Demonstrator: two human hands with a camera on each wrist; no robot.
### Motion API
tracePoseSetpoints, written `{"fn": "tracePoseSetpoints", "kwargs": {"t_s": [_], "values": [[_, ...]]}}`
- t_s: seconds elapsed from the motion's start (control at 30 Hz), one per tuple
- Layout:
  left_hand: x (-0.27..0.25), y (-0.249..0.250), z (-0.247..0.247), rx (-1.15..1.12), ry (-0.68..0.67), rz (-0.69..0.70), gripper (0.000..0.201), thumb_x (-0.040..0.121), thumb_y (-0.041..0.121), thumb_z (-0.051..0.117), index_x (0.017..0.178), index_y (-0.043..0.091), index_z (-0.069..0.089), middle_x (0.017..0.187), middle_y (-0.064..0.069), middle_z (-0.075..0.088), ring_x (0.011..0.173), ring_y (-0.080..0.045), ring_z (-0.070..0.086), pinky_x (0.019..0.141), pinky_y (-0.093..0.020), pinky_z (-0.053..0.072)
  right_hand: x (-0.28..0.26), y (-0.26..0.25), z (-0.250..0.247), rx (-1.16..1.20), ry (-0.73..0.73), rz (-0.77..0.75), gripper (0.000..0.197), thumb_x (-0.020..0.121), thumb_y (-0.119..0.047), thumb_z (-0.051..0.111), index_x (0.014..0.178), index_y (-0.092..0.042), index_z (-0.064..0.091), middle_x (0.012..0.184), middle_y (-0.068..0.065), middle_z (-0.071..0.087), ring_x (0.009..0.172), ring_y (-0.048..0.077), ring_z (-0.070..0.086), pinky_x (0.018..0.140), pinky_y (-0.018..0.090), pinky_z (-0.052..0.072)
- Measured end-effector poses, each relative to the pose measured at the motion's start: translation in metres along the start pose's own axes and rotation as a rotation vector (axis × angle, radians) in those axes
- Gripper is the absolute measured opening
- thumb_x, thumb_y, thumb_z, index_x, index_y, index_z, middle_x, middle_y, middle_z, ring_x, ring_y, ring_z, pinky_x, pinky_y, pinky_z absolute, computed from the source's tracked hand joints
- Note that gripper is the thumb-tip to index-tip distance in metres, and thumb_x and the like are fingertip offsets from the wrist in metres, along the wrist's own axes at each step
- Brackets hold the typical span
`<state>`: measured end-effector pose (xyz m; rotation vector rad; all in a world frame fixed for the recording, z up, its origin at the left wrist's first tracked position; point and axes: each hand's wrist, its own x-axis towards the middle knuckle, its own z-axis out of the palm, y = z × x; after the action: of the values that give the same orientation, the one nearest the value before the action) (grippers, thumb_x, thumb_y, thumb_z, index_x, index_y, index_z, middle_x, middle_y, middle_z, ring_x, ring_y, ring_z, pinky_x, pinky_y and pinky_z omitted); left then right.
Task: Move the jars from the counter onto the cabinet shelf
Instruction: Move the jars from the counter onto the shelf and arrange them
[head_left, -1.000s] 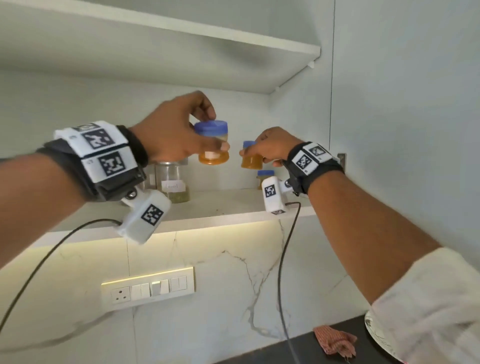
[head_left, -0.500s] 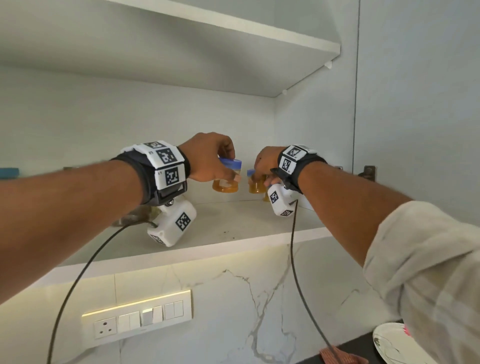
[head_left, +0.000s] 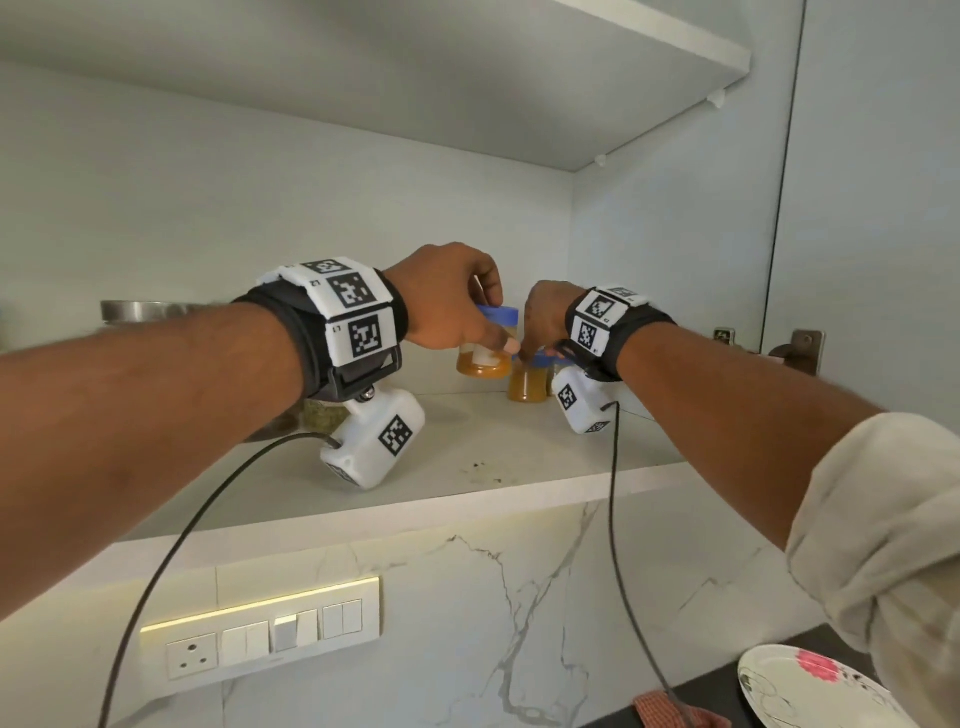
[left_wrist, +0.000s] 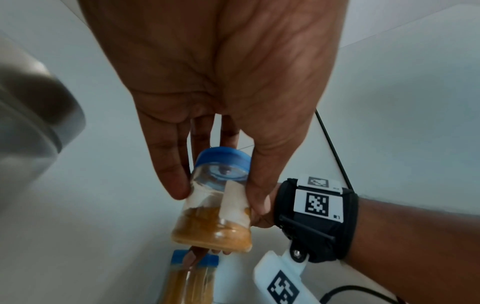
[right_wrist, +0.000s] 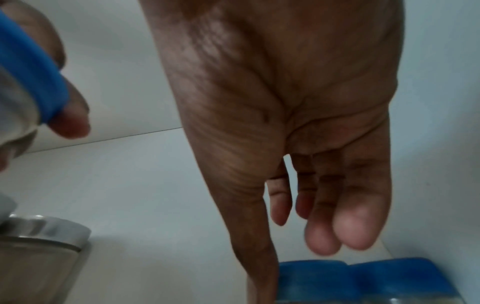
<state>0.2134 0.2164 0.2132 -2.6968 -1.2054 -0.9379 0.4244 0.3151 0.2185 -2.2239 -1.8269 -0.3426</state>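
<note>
The left hand (head_left: 449, 299) is gripping a blue-lidded jar (head_left: 485, 343) of orange powder, thumb on one side of the clear body and fingers on the other, as the left wrist view confirms; the jar is hanging just above the cabinet shelf (head_left: 467, 457), tilted slightly and not yet seated. The right hand (head_left: 545, 322) is hovering over a second blue-lidded jar (head_left: 527, 382), which is standing upright on the shelf near the back right corner. In the right wrist view its fingers (right_wrist: 348, 232) are extending downward, relaxed, just above two blue lids (right_wrist: 363, 275), holding nothing; a fingertip may be touching one lid, but contact cannot be confirmed. Judgement: the placing step is in hand, with one jar apparently delivered and the other awaiting set-down. The next move is calling for the left hand to lower its jar level onto bare shelf just left of the standing jar, avoiding a knock against it, then to loosen its grip. A steel-lidded glass jar (head_left: 150, 312) is standing further left on the shelf.
</note>
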Motion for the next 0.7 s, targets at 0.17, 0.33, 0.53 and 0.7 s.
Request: {"fn": "tracePoseSetpoints", "kwargs": {"t_s": [0.17, 0.33, 0.53, 0.7], "values": [[0.002, 0.003, 0.001, -0.044, 0.006, -0.008, 0.05, 0.072, 0.05, 0.087, 0.109, 0.023, 0.067, 0.115, 0.001, 0.068, 0.085, -0.017, 0.067, 0.087, -0.04, 0.06, 0.014, 0.007, 0.008, 0.067, -0.042, -0.023, 0.039, 0.054, -0.04, 0.09, 0.08, -0.011, 0.082, 0.073, 0.007, 0.081, 0.078, 0.03, 0.083, 0.079, 0.056, 0.068], [0.002, 0.001, 0.001, -0.06, 0.007, -0.024, 0.049, 0.072, 0.047, 0.088, 0.108, 0.021, 0.068, 0.115, 0.001, 0.068, 0.077, -0.013, 0.065, 0.087, -0.04, 0.061, -0.02, 0.003, -0.005, 0.286, -0.083, -0.014, 0.024, 0.077, -0.025, 0.089, 0.092, -0.01, 0.077, 0.1, 0.011, 0.082, 0.086, 0.026, 0.082, 0.075, 0.039, 0.069], [0.005, -0.001, 0.001, -0.101, 0.027, -0.062, 0.067, 0.07, 0.045, 0.09, 0.124, 0.021, 0.058, 0.117, 0.001, 0.067, 0.083, -0.015, 0.066, 0.087, -0.04, 0.06, -0.062, 0.011, -0.031, 0.896, -0.165, -0.042, 0.028, 0.102, -0.025, 0.07, 0.125, -0.01, 0.068, 0.123, 0.009, 0.075, 0.11, 0.028, 0.078, 0.096, 0.04, 0.063], [0.008, -0.002, 0.004, -0.163, 0.124, -0.075, 0.111, 0.067, 0.04, 0.093, 0.15, 0.023, 0.022, 0.116, -0.004, 0.066, 0.085, -0.02, 0.067, 0.079, -0.037, 0.056, -0.094, 0.008, -0.062, 0.898, -0.247, -0.338, 0.019, 0.101, -0.003, 0.061, 0.115, -0.016, 0.066, 0.111, 0.01, 0.077, 0.107, 0.03, 0.079, 0.091, 0.039, 0.062]]}}
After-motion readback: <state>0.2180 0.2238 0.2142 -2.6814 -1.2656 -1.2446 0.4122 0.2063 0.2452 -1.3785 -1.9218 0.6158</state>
